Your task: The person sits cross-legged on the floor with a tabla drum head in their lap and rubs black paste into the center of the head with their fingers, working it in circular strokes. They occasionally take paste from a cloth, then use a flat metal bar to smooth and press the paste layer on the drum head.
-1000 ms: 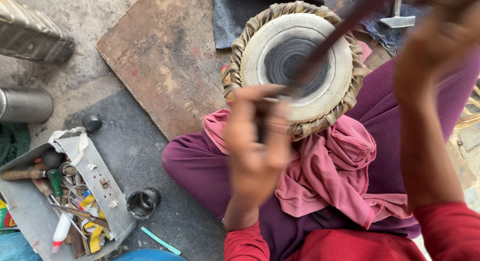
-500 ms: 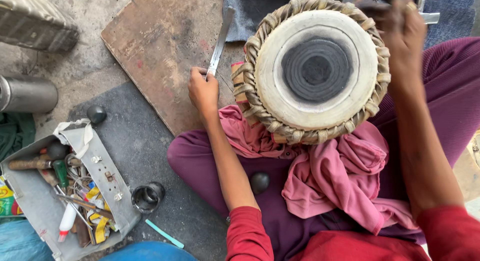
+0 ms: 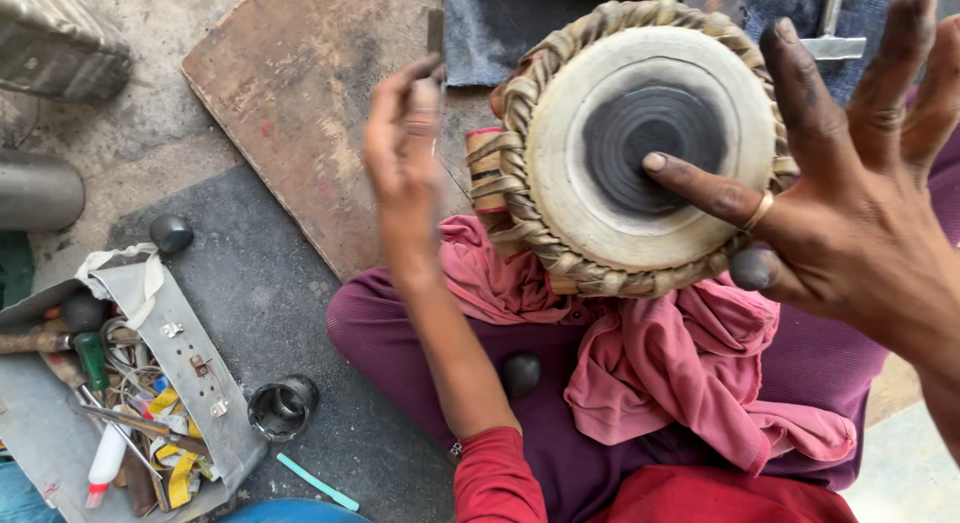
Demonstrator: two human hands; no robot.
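Resting on a pink cloth (image 3: 690, 373) in the person's lap, right of centre, a small hand drum (image 3: 640, 143) has its dark centre patch in place. The right hand (image 3: 860, 213) is spread open, forefinger touching that patch. The left hand (image 3: 405, 148) is closed on a thin metal blade (image 3: 436, 33), upper centre. Work looks unfinished.

Right hand (image 3: 860, 213) spread, one finger on black centre of drum (image 3: 640, 148) in lap. Left hand (image 3: 405, 153) pinches thin metal blade (image 3: 435, 33) beside drum's woven rim.
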